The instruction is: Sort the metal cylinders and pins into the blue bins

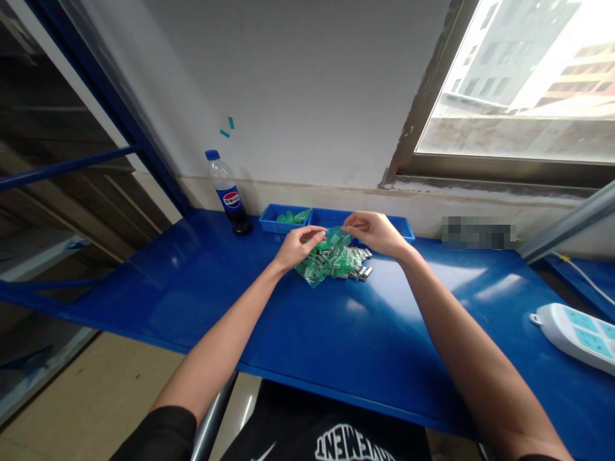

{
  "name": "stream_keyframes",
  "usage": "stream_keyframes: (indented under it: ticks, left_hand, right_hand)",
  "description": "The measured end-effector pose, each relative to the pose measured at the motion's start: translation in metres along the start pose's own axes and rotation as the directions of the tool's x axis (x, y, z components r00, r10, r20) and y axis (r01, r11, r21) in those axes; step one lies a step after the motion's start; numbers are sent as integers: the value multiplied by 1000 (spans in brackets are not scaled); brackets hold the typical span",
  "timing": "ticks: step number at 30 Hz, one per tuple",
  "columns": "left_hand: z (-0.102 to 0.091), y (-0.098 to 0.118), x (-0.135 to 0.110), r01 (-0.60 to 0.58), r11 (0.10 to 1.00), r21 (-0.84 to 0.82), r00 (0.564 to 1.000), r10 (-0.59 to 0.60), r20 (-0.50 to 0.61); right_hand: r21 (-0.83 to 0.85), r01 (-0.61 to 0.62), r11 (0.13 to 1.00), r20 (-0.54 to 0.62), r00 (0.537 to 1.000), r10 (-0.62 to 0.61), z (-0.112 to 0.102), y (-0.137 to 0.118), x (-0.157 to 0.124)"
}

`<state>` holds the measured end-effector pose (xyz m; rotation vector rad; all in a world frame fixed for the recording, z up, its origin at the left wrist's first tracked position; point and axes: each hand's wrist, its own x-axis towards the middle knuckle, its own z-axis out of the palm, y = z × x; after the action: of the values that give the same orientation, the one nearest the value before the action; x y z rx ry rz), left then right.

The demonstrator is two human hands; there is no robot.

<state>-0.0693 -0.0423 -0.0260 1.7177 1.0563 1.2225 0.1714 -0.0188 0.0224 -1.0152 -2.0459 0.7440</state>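
Note:
A small green see-through plastic bag (338, 239) is held up between my two hands, above a heap on the blue table. My left hand (300, 248) has thumb and fingers pinched at the bag's left side. From the other side, my right hand (377, 234) pinches its upper right edge. Beneath them lies a pile of green plastic bags (317, 267) mixed with small silvery metal pieces (366, 273). What the held bag contains, if anything, is too small to make out.
Behind the heap stand two blue trays, the left tray (270, 225) with green bags in it, the right tray (402, 226) partly hidden by my hand. A cola bottle (232, 202) stands at the back left. A white power strip (571, 333) lies at the right.

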Motion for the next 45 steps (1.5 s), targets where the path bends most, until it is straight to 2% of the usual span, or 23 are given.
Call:
stream_keyframes:
  ticks: [3,6,9,21,24,26,27,29,30,33,35,38,40,43,45]
  left_hand:
    - [4,1,-3,-18,999,33,998,16,60]
    - [6,4,-6,-7,998,59,991,-1,137]
    - [5,6,-7,-10,999,49,983,1,183]
    - [-3,19,-8,6,999,48,968,-18,252]
    - [-9,14,-4,14,998,67,985,-25,173]
    - [-14,6,2,48,998,29,998,-49,39]
    - [-18,1,5,76,997,-31,995,-77,-60]
    - [-24,-9,11,141,974,-178,953,-182,-241]
    - [-28,-14,14,177,951,-254,922,-251,-296]
    - [-35,-22,17,281,884,-374,876,-395,-276]
    - [-35,-23,17,281,902,-328,887,-374,-270]
    - [-29,-21,13,190,972,-137,940,-221,-260]
    - [-21,-19,10,123,992,-5,974,-121,-193]
    - [-12,-15,5,14,971,237,990,20,-139]
    - [-9,-12,2,-45,904,426,984,115,-138]
  right_hand:
    - [131,-77,988,15,997,76,1,-3,-1]
    - [197,-101,975,50,994,93,3,-5,0]
    - [225,-106,968,64,993,94,5,-6,0]
    - [253,-128,959,101,989,105,4,-9,-3]
    - [268,-132,954,46,991,124,6,-5,-2]
    - [255,-144,956,13,989,146,6,-2,-1]
    - [247,-151,957,5,988,155,6,0,-1]
    - [233,-160,959,5,986,164,6,3,0]
    - [226,-163,960,11,986,164,7,5,0]
    - [157,-155,975,40,988,151,7,8,0]
    - [40,-127,991,56,991,125,7,9,0]
    - [-145,-15,989,127,991,33,9,11,-1]
    - [-231,72,970,206,978,-23,11,12,-1]
    - [-349,128,928,224,973,-50,18,13,-1]
    - [-412,145,899,181,981,-75,26,13,-1]
